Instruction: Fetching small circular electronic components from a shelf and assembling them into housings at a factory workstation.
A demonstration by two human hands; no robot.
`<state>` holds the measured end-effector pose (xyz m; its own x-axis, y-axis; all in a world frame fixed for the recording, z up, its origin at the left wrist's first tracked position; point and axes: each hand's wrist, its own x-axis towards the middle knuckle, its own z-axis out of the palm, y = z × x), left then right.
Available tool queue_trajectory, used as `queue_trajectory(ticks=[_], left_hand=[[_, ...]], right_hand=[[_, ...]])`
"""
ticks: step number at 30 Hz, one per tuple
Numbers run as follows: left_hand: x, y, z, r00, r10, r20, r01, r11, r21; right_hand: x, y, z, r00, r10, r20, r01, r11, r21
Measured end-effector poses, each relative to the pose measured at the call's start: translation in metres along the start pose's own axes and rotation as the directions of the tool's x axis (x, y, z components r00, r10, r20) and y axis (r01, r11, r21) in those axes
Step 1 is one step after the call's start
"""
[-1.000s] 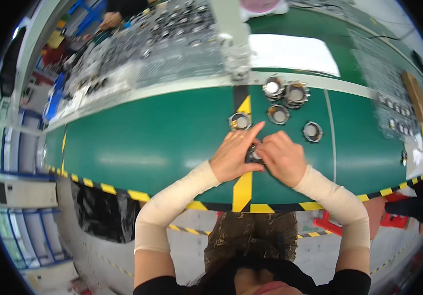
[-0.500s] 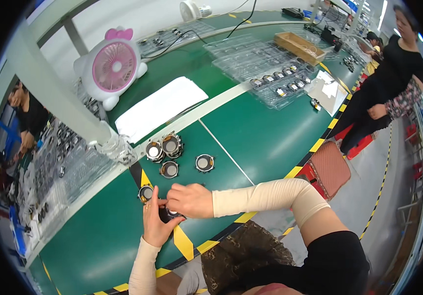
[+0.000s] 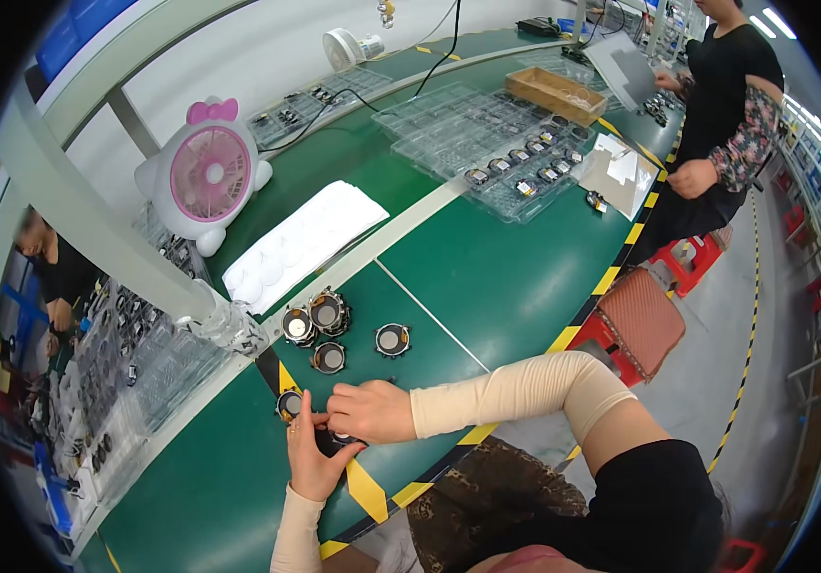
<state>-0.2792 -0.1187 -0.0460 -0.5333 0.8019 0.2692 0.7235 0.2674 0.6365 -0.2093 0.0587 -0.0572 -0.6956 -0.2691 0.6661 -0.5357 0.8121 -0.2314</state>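
My left hand (image 3: 316,464) has its thumb and fingers curved around a small round dark-rimmed part (image 3: 344,438) on the green table. Over the same part, my right hand (image 3: 369,413) is closed with fingertips pinched together; what they grip is hidden. Touching distance from my left fingertips lies another round part (image 3: 288,405), black-rimmed with a pale disc. Farther off, two more such parts, one with a grey disc (image 3: 329,357) and one standing apart (image 3: 392,340), lie flat. Behind them are stacked round parts (image 3: 328,311) with small lugs on their rims.
A white cloth (image 3: 305,244) and a pink-and-white fan (image 3: 208,177) are beyond a pale rail. Clear plastic trays (image 3: 515,196) with round parts, a wooden box (image 3: 556,94) and papers (image 3: 618,172) lie farther right. A person (image 3: 727,105) stands beside the table; a padded stool (image 3: 642,320) is nearer.
My view has shifted slightly. Both hands stay at the same round part with little change in grip. The person at right now holds up a flat grey board.
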Motion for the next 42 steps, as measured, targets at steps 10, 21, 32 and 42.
queue_trajectory(ticks=[10, 21, 32, 42], left_hand=[[0.0018, 0.0006, 0.0002, 1.0, 0.004, -0.007, -0.003, 1.0, 0.009], [-0.0001, -0.0013, 0.0011, 1.0, -0.001, 0.002, 0.001, 1.0, -0.001], [0.001, 0.0007, -0.0007, 1.0, -0.001, 0.009, 0.001, 1.0, 0.006], [-0.0006, 0.0014, -0.0001, 0.999, -0.025, 0.034, 0.025, 1.0, 0.008]], right_hand=[[-0.0013, 0.0043, 0.0035, 1.0, -0.008, 0.014, 0.008, 0.999, 0.035], [-0.003, 0.0031, 0.0063, 1.0, -0.003, 0.007, 0.002, 0.999, 0.053], [-0.0019, 0.0045, 0.0039, 1.0, -0.005, 0.009, 0.004, 0.998, 0.06], [-0.003, 0.0026, 0.0029, 1.0, -0.003, 0.025, 0.002, 1.0, 0.031]])
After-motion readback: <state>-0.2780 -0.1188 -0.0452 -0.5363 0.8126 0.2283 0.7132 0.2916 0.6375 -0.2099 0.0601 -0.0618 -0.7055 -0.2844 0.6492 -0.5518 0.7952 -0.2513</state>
